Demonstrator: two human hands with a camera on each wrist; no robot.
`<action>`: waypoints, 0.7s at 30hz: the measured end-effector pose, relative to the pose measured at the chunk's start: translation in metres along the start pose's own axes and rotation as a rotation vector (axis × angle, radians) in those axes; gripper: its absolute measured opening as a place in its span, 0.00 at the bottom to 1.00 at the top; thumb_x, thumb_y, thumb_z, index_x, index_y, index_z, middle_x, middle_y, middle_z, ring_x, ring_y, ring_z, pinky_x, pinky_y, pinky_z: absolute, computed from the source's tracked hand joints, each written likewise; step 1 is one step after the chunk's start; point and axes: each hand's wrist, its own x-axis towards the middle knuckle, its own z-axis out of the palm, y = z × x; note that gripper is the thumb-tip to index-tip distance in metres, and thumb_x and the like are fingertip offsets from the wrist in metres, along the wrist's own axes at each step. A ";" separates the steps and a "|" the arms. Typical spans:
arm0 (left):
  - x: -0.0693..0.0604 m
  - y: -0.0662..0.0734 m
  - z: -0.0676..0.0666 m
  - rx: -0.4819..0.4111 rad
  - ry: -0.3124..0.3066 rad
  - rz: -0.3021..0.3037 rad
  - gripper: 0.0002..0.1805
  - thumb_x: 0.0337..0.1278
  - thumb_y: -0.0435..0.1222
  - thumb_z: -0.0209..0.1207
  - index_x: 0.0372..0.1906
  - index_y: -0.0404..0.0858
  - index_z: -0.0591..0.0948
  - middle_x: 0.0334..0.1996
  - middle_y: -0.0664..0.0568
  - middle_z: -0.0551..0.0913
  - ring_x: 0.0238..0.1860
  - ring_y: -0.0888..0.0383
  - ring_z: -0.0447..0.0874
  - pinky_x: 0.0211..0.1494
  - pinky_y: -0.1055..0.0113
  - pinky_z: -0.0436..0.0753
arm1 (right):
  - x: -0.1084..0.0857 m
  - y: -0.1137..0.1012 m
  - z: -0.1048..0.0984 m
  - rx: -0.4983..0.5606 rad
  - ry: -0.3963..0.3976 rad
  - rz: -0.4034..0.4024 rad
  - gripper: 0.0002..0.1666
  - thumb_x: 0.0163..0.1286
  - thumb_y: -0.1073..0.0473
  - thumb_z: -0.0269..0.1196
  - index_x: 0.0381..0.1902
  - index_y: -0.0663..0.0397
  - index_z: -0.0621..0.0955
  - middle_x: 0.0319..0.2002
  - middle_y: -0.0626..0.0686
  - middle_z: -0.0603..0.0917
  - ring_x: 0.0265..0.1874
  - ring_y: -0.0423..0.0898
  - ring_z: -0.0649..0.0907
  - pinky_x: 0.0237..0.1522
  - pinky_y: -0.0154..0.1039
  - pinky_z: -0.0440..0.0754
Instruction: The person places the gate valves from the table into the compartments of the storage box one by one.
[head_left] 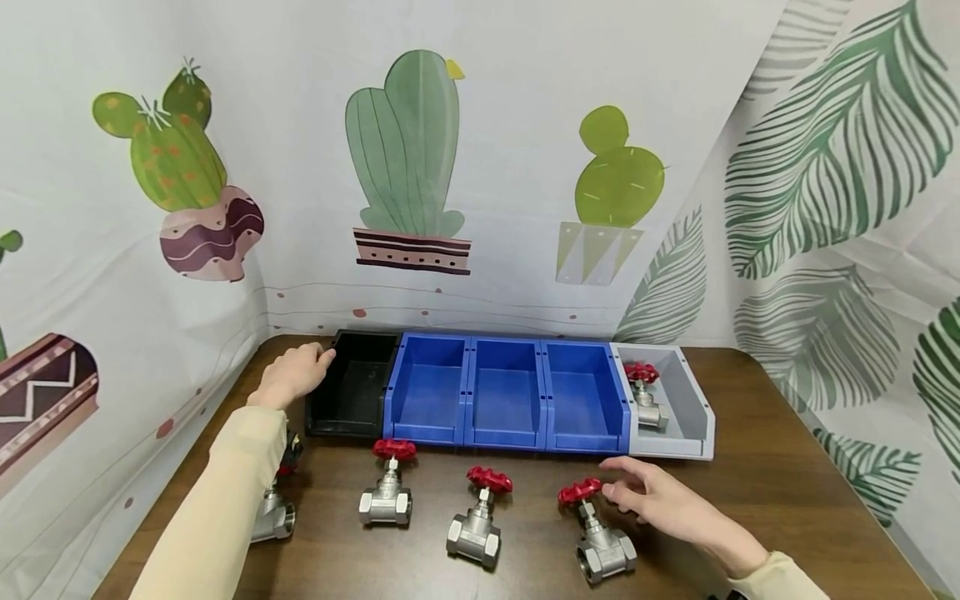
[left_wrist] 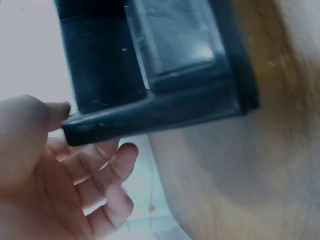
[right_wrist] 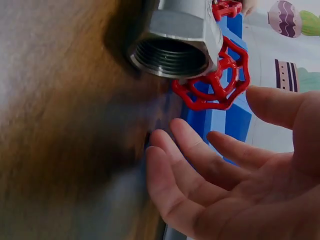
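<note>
My left hand [head_left: 296,373] grips the left rim of the black bin [head_left: 351,392] at the left end of the row. In the left wrist view the thumb lies over the rim and the fingers [left_wrist: 107,167] curl on its outer side. My right hand [head_left: 667,504], its fingers spread and slightly bent, is beside the red handwheel [right_wrist: 215,82] of the rightmost gate valve [head_left: 606,552]. Its thumb is close to the wheel; whether they touch I cannot tell. Nothing is held in it.
Three blue bins [head_left: 506,437] join the black bin to a grey bin [head_left: 697,425], where one valve [head_left: 648,408] lies. More red-wheeled valves stand on the brown table [head_left: 420,567]: one left of centre [head_left: 386,504], one central [head_left: 474,533], one partly behind the left sleeve [head_left: 273,515].
</note>
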 end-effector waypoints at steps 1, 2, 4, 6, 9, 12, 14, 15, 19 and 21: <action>-0.001 0.000 -0.001 -0.010 0.010 -0.004 0.24 0.77 0.50 0.40 0.46 0.33 0.77 0.29 0.43 0.76 0.29 0.45 0.75 0.30 0.53 0.72 | 0.000 0.000 0.001 0.011 -0.009 -0.001 0.28 0.74 0.58 0.58 0.63 0.73 0.67 0.36 0.58 0.83 0.31 0.48 0.80 0.27 0.40 0.79; -0.003 0.000 -0.003 -0.018 0.017 -0.008 0.23 0.77 0.49 0.41 0.44 0.34 0.78 0.26 0.45 0.74 0.28 0.47 0.74 0.29 0.55 0.70 | 0.001 0.001 0.001 0.021 -0.016 -0.003 0.29 0.74 0.58 0.58 0.63 0.73 0.67 0.37 0.59 0.83 0.32 0.49 0.80 0.27 0.41 0.80; -0.006 0.001 -0.004 -0.039 0.024 -0.010 0.21 0.77 0.47 0.43 0.44 0.34 0.78 0.24 0.47 0.72 0.26 0.49 0.73 0.29 0.57 0.69 | 0.002 0.002 0.003 0.038 -0.030 -0.003 0.29 0.74 0.58 0.58 0.64 0.73 0.66 0.38 0.60 0.83 0.33 0.51 0.81 0.29 0.42 0.80; -0.009 0.003 -0.004 -0.062 0.023 -0.013 0.20 0.77 0.45 0.44 0.46 0.33 0.79 0.25 0.47 0.73 0.27 0.49 0.73 0.30 0.57 0.70 | 0.002 0.003 0.004 0.055 -0.042 -0.004 0.30 0.74 0.58 0.58 0.65 0.73 0.65 0.38 0.60 0.84 0.33 0.51 0.81 0.29 0.42 0.81; -0.008 0.006 -0.005 -0.080 0.021 -0.022 0.19 0.76 0.43 0.46 0.48 0.31 0.79 0.27 0.45 0.75 0.28 0.48 0.74 0.33 0.56 0.71 | 0.003 0.005 0.007 0.088 -0.053 -0.007 0.29 0.74 0.59 0.58 0.65 0.72 0.65 0.38 0.60 0.83 0.33 0.51 0.81 0.29 0.42 0.81; -0.007 0.009 -0.006 -0.071 0.034 -0.028 0.18 0.75 0.41 0.48 0.50 0.30 0.79 0.30 0.44 0.77 0.30 0.47 0.75 0.34 0.55 0.73 | 0.005 0.008 0.010 0.134 -0.056 -0.009 0.27 0.74 0.60 0.57 0.63 0.72 0.67 0.38 0.60 0.82 0.33 0.51 0.82 0.30 0.42 0.82; -0.007 0.011 -0.006 -0.063 0.043 -0.034 0.18 0.74 0.41 0.49 0.50 0.30 0.80 0.33 0.42 0.79 0.32 0.45 0.76 0.35 0.53 0.74 | 0.006 0.010 0.012 0.158 -0.060 -0.011 0.25 0.74 0.61 0.57 0.62 0.72 0.68 0.38 0.59 0.82 0.32 0.51 0.82 0.30 0.42 0.82; -0.008 0.012 -0.006 -0.060 0.049 -0.036 0.17 0.74 0.40 0.50 0.51 0.30 0.80 0.35 0.41 0.80 0.33 0.44 0.77 0.36 0.52 0.75 | 0.006 0.011 0.013 0.171 -0.063 -0.011 0.25 0.74 0.61 0.57 0.62 0.72 0.68 0.38 0.59 0.82 0.32 0.51 0.82 0.29 0.42 0.82; -0.013 0.013 -0.005 -0.066 0.055 -0.039 0.18 0.73 0.38 0.52 0.55 0.28 0.78 0.43 0.34 0.81 0.42 0.38 0.79 0.44 0.45 0.77 | 0.006 0.012 0.014 0.194 -0.091 -0.029 0.24 0.74 0.62 0.57 0.62 0.71 0.69 0.34 0.58 0.82 0.30 0.47 0.80 0.27 0.38 0.80; -0.015 0.012 -0.004 -0.067 0.060 -0.034 0.19 0.72 0.37 0.52 0.57 0.26 0.77 0.49 0.31 0.80 0.47 0.34 0.79 0.48 0.42 0.76 | 0.006 0.011 0.015 0.212 -0.114 -0.041 0.25 0.74 0.62 0.57 0.62 0.72 0.68 0.31 0.56 0.81 0.28 0.44 0.79 0.26 0.36 0.78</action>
